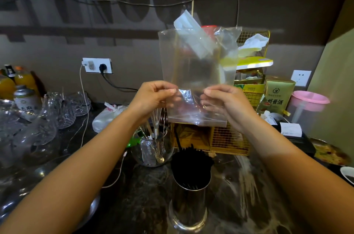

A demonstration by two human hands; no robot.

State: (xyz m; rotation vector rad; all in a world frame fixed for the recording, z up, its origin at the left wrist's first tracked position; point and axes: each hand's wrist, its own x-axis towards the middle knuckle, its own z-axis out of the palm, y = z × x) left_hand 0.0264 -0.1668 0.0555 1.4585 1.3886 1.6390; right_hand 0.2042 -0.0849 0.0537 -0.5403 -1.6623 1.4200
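A dark stone counter (145, 195) is spread across the lower frame, with glassware (57, 114) crowded at left. At centre frame a clear plastic bag (197, 65) is held upright, its lower part pinched by the left hand (151, 99) and the right hand (226, 103). A steel cup of black straws (188, 207) is seen below.

The clear plastic bag (197, 72) stands upright in the air at my twelve o'clock, thin and glossy, see-through all over. I pinch it low down, my left hand (153, 97) at its nine o'clock edge and my right hand (226, 101) at its three o'clock edge. The film crumples between the two pinches. Its one o'clock corner is creased, and a straight seam runs along six o'clock.
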